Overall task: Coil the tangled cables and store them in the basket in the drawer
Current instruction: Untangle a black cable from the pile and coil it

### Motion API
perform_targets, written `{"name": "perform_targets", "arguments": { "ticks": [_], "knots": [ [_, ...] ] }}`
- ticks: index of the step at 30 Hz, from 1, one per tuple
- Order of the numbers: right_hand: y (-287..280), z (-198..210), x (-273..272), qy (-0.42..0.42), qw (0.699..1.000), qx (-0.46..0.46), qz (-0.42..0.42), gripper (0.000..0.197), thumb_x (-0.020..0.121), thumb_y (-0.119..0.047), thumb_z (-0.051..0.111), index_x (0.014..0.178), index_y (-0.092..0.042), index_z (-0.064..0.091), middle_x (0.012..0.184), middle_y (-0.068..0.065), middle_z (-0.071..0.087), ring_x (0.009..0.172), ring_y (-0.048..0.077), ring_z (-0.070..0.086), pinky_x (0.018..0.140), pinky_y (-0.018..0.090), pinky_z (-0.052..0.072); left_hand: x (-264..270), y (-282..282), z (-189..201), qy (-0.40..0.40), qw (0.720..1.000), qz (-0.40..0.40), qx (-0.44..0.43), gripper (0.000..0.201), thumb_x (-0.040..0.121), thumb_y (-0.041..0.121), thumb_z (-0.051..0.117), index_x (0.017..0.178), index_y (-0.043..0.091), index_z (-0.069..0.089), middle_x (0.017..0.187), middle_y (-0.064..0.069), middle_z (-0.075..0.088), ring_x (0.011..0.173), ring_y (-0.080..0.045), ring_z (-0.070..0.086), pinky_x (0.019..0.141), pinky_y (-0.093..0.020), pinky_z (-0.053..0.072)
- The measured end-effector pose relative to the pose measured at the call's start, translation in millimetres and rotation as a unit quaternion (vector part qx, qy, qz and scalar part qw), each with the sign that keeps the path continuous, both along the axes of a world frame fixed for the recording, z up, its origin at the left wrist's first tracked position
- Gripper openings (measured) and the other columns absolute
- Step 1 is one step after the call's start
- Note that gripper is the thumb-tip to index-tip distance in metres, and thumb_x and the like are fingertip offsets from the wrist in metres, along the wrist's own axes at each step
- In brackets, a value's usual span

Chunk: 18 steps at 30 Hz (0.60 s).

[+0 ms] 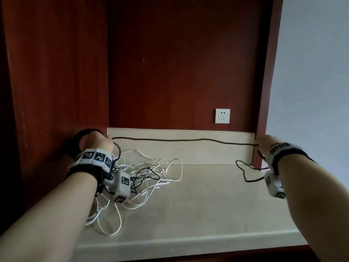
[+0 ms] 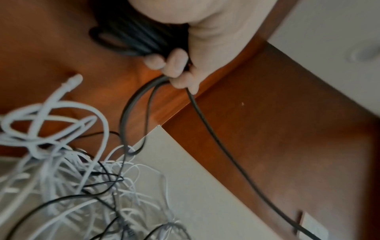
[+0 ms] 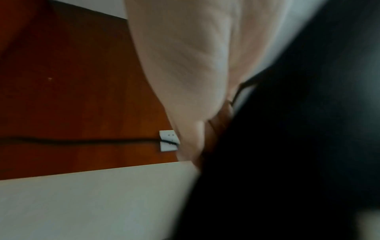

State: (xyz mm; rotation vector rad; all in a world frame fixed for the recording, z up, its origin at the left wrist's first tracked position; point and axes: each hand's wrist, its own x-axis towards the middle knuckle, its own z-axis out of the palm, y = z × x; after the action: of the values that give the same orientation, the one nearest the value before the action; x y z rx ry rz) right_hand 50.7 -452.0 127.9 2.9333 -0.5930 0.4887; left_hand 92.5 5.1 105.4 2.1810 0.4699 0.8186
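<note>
Both hands raised apart, left and right gripping black cable taut

Light: dim, soft, no hard shadows; brightest on the grey wall at right, wood panel dark red-brown. Tabletop pale, faint sheen, no glare. Head view: sharp in the middle, straight edges bowed toward the corners. Left wrist view: cables smeared, fingers soft. Right wrist view: heavy motion blur, right half near black, socket hazy.
</note>
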Motion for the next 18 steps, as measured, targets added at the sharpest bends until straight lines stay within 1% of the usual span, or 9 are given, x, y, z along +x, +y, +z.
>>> {"name": "perform_targets", "arguments": {
  "ticks": [2, 5, 7, 8, 10, 12, 14, 16, 18],
  "knots": [
    [12.0, -12.9, 11.9, 0.086, 0.994, 0.058, 0.023, 0.028, 0.090, -0.014, 0.057, 0.115, -0.002, 0.061, 0.115, 0.017, 0.063, 0.108, 0.031, 0.060, 0.088, 0.033, 0.050, 0.8, 1.4, -9.7, 0.035, 0.999, -0.012, 0.028, 0.035, 0.093, 0.028, 0.057, 0.100, -0.006, 0.064, 0.106, -0.028, 0.064, 0.098, -0.041, 0.059, 0.081, -0.041, 0.046],
    [57.0, -25.2, 37.7, 0.084, 0.989, 0.060, 0.102, 0.022, 0.092, -0.020, 0.054, 0.102, -0.004, 0.066, 0.080, 0.005, 0.062, 0.089, 0.025, 0.061, 0.068, 0.024, 0.044, 1.0, -26.1, -19.8, 0.033, 0.996, -0.084, 0.011, 0.024, 0.093, 0.019, 0.053, 0.090, -0.004, 0.061, 0.094, -0.022, 0.066, 0.080, -0.033, 0.060, 0.066, -0.034, 0.044],
    [93.4, -24.7, 45.5, 0.064, 0.980, 0.066, 0.174, 0.019, 0.093, -0.011, 0.050, 0.102, -0.003, 0.064, 0.084, 0.006, 0.053, 0.089, 0.021, 0.054, 0.071, 0.023, 0.040, 0.2, -44.1, -17.9, 0.001, 0.993, -0.117, -0.006, 0.023, 0.093, 0.019, 0.053, 0.089, -0.002, 0.060, 0.093, -0.021, 0.067, 0.085, -0.035, 0.064, 0.067, -0.033, 0.046],
    [109.7, -22.7, 46.5, 0.062, 0.976, 0.056, 0.202, 0.016, 0.093, -0.007, 0.046, 0.096, -0.006, 0.061, 0.086, 0.009, 0.052, 0.091, 0.021, 0.052, 0.071, 0.023, 0.040, -0.5, -52.1, -14.3, -0.027, 0.991, -0.128, -0.019, 0.023, 0.094, 0.021, 0.053, 0.087, -0.001, 0.059, 0.092, -0.020, 0.066, 0.086, -0.036, 0.064, 0.067, -0.033, 0.046],
    [137.6, -19.8, 44.8, 0.080, 0.965, 0.030, 0.247, 0.018, 0.092, -0.002, 0.040, 0.090, -0.011, 0.055, 0.094, 0.012, 0.059, 0.097, 0.025, 0.057, 0.073, 0.024, 0.041, -6.7, -69.5, -4.6, -0.094, 0.979, -0.176, -0.048, 0.023, 0.093, 0.025, 0.055, 0.081, 0.004, 0.053, 0.080, -0.015, 0.062, 0.075, -0.032, 0.063, 0.060, -0.028, 0.044],
    [161.4, -18.3, 42.2, 0.085, 0.950, -0.003, 0.299, 0.019, 0.092, -0.005, 0.042, 0.098, -0.010, 0.059, 0.102, 0.013, 0.063, 0.099, 0.026, 0.058, 0.077, 0.027, 0.040, -16.7, -89.5, 4.0, -0.124, 0.958, -0.254, -0.050, 0.022, 0.092, 0.027, 0.057, 0.083, 0.008, 0.050, 0.068, -0.007, 0.056, 0.058, -0.024, 0.056, 0.048, -0.022, 0.041],
    [180.6, -14.4, 37.5, 0.085, 0.924, 0.018, 0.373, 0.021, 0.095, -0.011, 0.045, 0.103, -0.005, 0.063, 0.095, 0.012, 0.062, 0.087, 0.021, 0.053, 0.072, 0.027, 0.038, -24.3, -107.7, 8.7, -0.114, 0.936, -0.333, -0.013, 0.023, 0.094, 0.028, 0.055, 0.082, 0.010, 0.048, 0.062, -0.004, 0.051, 0.050, -0.018, 0.051, 0.042, -0.015, 0.038],
    [190.0, -8.5, 31.9, 0.067, 0.901, 0.080, 0.421, 0.022, 0.096, -0.012, 0.045, 0.100, -0.003, 0.065, 0.084, 0.006, 0.060, 0.073, 0.013, 0.053, 0.062, 0.023, 0.040, -25.4, -118.6, 7.5, -0.069, 0.924, -0.371, 0.069, 0.032, 0.095, 0.028, 0.053, 0.070, 0.011, 0.044, 0.056, -0.003, 0.048, 0.047, -0.017, 0.047, 0.038, -0.015, 0.033],
    [186.9, -2.6, 25.8, 0.042, 0.889, 0.141, 0.433, 0.018, 0.096, -0.013, 0.049, 0.092, -0.006, 0.065, 0.074, 0.002, 0.059, 0.049, 0.002, 0.051, 0.047, 0.015, 0.040, -21.8, -122.2, 3.4, -0.024, 0.912, -0.390, 0.126, 0.039, 0.095, 0.030, 0.053, 0.060, 0.012, 0.048, 0.052, -0.001, 0.053, 0.041, -0.015, 0.045, 0.037, -0.016, 0.033]
  ]
}}
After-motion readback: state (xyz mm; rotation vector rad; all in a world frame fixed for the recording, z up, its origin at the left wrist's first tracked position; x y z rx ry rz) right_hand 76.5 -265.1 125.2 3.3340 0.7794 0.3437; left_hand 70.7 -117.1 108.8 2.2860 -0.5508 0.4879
